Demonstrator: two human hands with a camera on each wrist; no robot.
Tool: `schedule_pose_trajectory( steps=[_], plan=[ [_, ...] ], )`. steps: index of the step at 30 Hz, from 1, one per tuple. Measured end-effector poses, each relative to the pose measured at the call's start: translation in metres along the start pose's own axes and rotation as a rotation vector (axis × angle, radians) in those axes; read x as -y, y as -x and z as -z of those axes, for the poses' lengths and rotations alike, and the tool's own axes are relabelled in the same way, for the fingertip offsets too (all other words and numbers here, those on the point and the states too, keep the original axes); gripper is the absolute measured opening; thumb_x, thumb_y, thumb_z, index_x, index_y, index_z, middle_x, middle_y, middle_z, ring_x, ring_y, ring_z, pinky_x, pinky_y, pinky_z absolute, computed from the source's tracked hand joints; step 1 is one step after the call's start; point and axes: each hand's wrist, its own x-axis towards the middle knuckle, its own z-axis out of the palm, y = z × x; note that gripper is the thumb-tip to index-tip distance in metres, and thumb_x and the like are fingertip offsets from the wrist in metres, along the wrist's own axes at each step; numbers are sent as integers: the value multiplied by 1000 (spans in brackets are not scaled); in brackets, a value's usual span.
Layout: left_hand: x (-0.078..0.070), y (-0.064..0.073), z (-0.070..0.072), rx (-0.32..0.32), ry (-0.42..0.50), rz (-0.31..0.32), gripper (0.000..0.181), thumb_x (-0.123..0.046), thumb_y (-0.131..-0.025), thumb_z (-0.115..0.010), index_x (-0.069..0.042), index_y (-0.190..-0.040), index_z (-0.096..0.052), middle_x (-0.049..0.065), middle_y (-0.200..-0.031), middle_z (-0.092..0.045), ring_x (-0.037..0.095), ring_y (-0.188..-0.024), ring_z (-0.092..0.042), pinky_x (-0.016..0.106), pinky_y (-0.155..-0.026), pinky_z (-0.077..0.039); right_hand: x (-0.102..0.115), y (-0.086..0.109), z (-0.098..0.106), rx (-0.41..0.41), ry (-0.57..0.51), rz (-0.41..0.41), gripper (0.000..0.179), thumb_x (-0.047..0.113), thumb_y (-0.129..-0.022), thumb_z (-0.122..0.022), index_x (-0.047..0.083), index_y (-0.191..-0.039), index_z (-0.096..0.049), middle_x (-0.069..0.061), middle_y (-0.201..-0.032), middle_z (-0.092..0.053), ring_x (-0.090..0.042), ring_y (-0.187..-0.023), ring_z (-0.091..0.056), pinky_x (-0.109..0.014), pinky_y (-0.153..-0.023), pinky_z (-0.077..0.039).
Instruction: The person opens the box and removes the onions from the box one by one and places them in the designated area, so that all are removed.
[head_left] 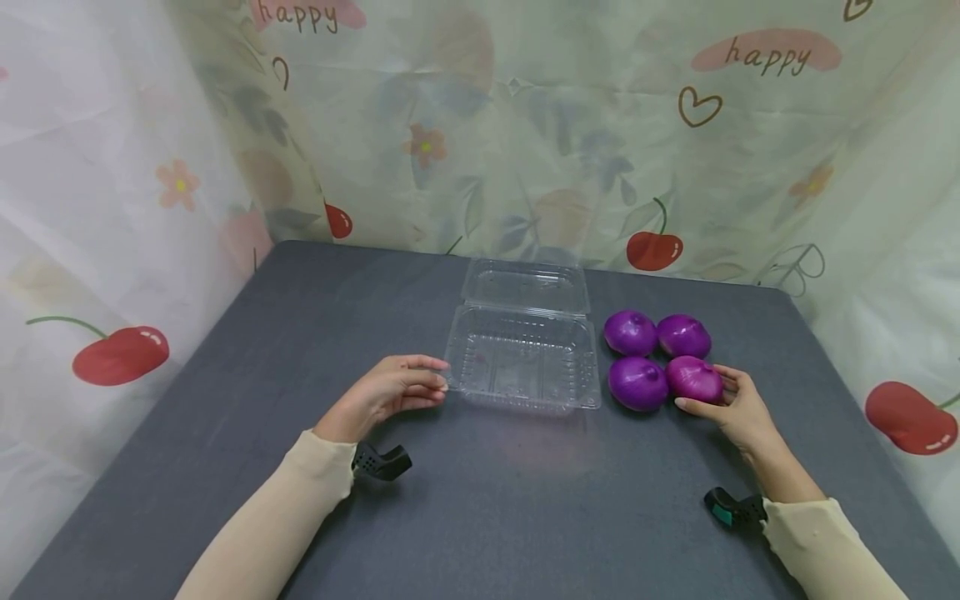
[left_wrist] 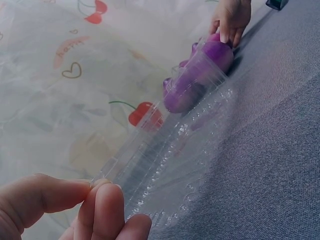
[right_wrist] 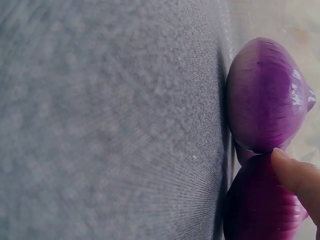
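Note:
A clear plastic clamshell box [head_left: 525, 354] lies on the table with its lid [head_left: 525, 287] folded back. At its left rim, my left hand [head_left: 395, 387] pinches the edge between thumb and fingers, which the left wrist view shows close up. Several red onions stand in a cluster just right of the box. My right hand [head_left: 738, 408] grips the front right onion [head_left: 694, 380], thumb on its near side and fingers round its right. Beside it sits the front left onion [right_wrist: 265, 95]. Behind are a back left onion [head_left: 630, 333] and a back right onion [head_left: 684, 336].
The dark grey table [head_left: 480, 517] reaches back to a hanging curtain [head_left: 517, 125] printed with cherries, flowers and the word "happy". More of this cloth hangs along the left and right sides. A black camera mount [head_left: 382, 461] is on the left wrist, another [head_left: 735, 508] on the right.

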Motion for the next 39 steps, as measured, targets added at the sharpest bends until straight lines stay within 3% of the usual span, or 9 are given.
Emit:
schedule_pose_trajectory(
  steps=[12,39],
  plan=[
    [0,0,0,2,6,-1,40,-3,-89,-66,2,-128,-56,5,-82,-73,13,-71,-70,31,-74,-60,2,0,0,9,-23,30,104,24,-85,-75,-8,-149,0,-38,-150,-17,-50,-138,-26,-62,-109,-29],
    [1,1,1,5,0,0,40,-4,-90,-66,2,-128,-56,5,-83,-72,13,-73,-70,32,-77,-60,-1,-2,2,5,-14,-2,105,29,-86,-74,-5,-151,0,-37,-152,-13,-51,-138,-24,-63,-109,-28]
  ],
)
